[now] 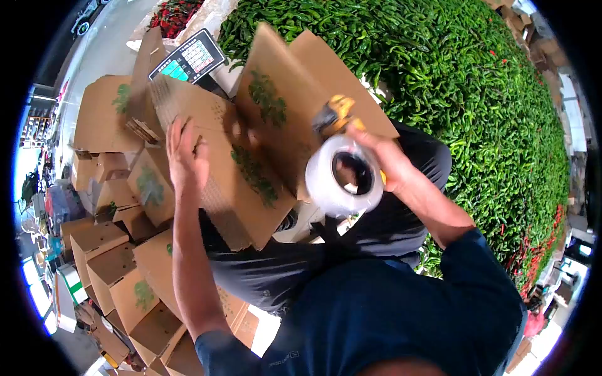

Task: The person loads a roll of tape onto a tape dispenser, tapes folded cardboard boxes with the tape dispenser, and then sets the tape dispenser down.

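Evidently L hand (pixel 188 153), fingers loosely spread, lay on carton (pixel 216 141) approx. 10 o'clock, prob. steadying it. R hand (pixel 387 156) gripped tape dispenser (pixel 340 109) at 2 o'clock, tape roll (pixel 321 178) left unobstructed.

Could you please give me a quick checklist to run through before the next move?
1. Left hand at the cardboard box: ok, its fingers are spread at the near-left edge.
2. Right hand gripping the tape dispenser: ok, the fingers are wrapped around it.
3. Tape roll supply: ok, a thick band of clear tape is visible around the core.
4. Box panels folded down flat: not ok, a printed panel stands up on the far side.
5. Free tape end ready at the dispenser's head: cannot tell, that part is blurred.
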`<state>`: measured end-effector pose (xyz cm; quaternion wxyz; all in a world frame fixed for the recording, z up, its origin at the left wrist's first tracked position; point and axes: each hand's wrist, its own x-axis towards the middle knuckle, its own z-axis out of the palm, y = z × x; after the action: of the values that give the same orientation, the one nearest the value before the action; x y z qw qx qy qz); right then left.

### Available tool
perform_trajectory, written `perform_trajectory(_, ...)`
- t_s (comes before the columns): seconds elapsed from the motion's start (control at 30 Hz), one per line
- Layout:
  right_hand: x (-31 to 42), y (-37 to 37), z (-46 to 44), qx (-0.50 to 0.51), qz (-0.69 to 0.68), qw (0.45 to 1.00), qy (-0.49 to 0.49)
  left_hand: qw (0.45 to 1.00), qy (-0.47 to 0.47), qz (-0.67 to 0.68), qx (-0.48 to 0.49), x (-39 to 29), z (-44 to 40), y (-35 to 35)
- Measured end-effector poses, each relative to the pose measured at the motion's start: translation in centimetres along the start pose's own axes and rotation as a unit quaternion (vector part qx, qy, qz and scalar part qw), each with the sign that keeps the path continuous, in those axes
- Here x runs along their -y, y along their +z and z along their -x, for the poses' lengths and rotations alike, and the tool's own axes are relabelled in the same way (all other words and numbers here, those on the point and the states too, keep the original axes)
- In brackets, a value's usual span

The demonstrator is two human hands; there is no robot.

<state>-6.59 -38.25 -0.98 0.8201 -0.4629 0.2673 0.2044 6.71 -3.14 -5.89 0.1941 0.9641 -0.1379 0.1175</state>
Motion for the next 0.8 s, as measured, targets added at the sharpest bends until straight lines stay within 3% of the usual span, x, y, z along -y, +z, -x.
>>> perform_trajectory(0.03,-0.1,-0.4,-0.7,-0.054,0.017,0.997,-0.061,0.999,0.045,0.011,-0.012,1.2,0.3,-0.2)
perform_trajectory(0.13,-1.7,0.0,-4.9,-0.135,0.033,0.958,-0.253,0.999,0.025,0.033,-0.016,1.6,0.4,-0.4)
perform_trajectory(0.17,-1.6,0.3,-6.5,-0.129,0.082,0.975,-0.163,0.998,0.008,0.051,-0.024,1.3,0.3,-0.3)
perform_trajectory(0.2,-3.6,-1.1,-11.6,-0.104,0.144,0.972,-0.151,0.997,-0.009,0.069,-0.028,1.1,0.4,-0.2)
perform_trajectory(0.3,-4.4,1.8,-20.2,0.06,0.122,0.984,-0.114,0.999,-0.017,-0.035,-0.01,0.9,0.6,-0.4)
perform_trajectory(0.33,-5.3,2.2,-24.4,0.058,0.21,0.968,-0.126,0.998,-0.029,-0.047,0.001,0.6,0.6,-0.5)
perform_trajectory(0.4,-3.9,5.0,-27.0,0.11,0.208,0.969,-0.076,0.996,-0.057,-0.069,0.023,0.0,0.6,-1.0)
perform_trajectory(0.5,-4.5,6.4,-34.8,0.122,0.374,0.916,-0.076,0.993,-0.074,-0.079,0.04,0.1,0.8,-1.3)
perform_trajectory(0.63,-3.3,9.4,-37.1,0.189,0.436,0.875,-0.093,0.995,-0.073,-0.049,0.042,-0.3,0.7,-1.7)
perform_trajectory(0.7,-3.5,10.8,-39.2,0.215,0.534,0.816,-0.058,0.997,-0.058,-0.05,0.033,-0.1,0.5,-1.5)
perform_trajectory(0.8,-3.5,10.9,-38.4,0.224,0.574,0.783,-0.086,0.998,-0.037,-0.039,0.025,0.3,0.8,-1.6)
